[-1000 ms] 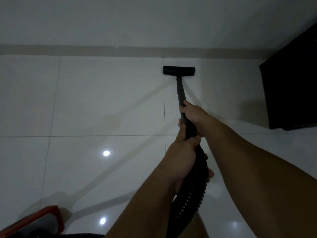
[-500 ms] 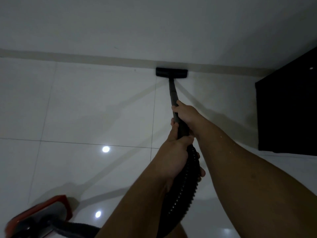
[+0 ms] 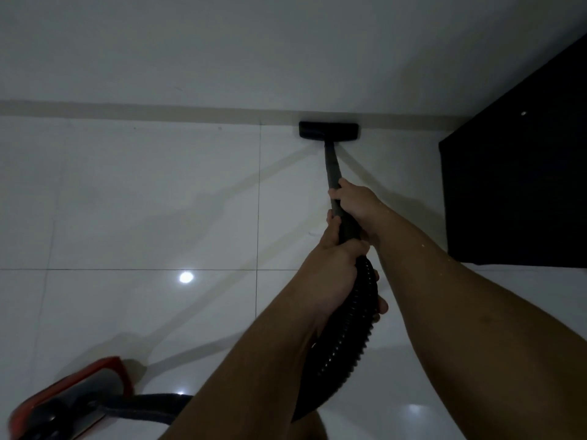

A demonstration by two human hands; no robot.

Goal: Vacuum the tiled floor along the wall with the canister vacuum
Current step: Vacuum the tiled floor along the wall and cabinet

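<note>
The black floor nozzle (image 3: 329,131) lies flat on the white tiled floor (image 3: 152,198), pressed against the skirting strip (image 3: 127,110) at the foot of the wall. A dark wand (image 3: 332,168) runs from it back to my hands. My right hand (image 3: 355,203) grips the wand further forward. My left hand (image 3: 336,274) holds it just behind, where the ribbed black hose (image 3: 352,341) begins. The red and black canister (image 3: 68,403) sits at the bottom left, its hose trailing to the right behind my left arm.
A black cabinet or piece of furniture (image 3: 521,185) stands against the wall on the right, close to the nozzle. Glossy tiles reflect ceiling lights (image 3: 185,277). Open floor stretches to the left along the wall.
The nozzle has moved forward from a short way off the wall until it touches the skirting. More of the canister has come into view at the bottom left.
</note>
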